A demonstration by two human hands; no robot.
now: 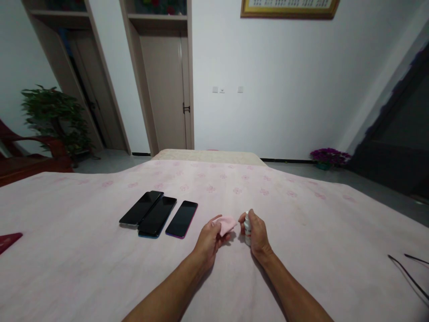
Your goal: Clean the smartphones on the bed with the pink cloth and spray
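Observation:
My left hand (pixel 208 239) is closed on a small pink cloth (pixel 227 224), held just above the pink bedsheet (pixel 100 268). My right hand (pixel 257 232) is wrapped round a small white bottle (pixel 247 227), upright, with its top toward the cloth. The two hands are close together, a few centimetres apart. Three black phones lie face up side by side to the left of my hands: a left phone (pixel 141 208), a middle phone (pixel 157 216) and a right phone (pixel 182 218).
A dark red object (pixel 9 241) lies at the sheet's left edge. Thin black cables (pixel 409 273) lie at the right edge. Beyond the bed are a potted plant (pixel 53 116), a door (pixel 166 89) and purple flowers (pixel 330 157) on the floor.

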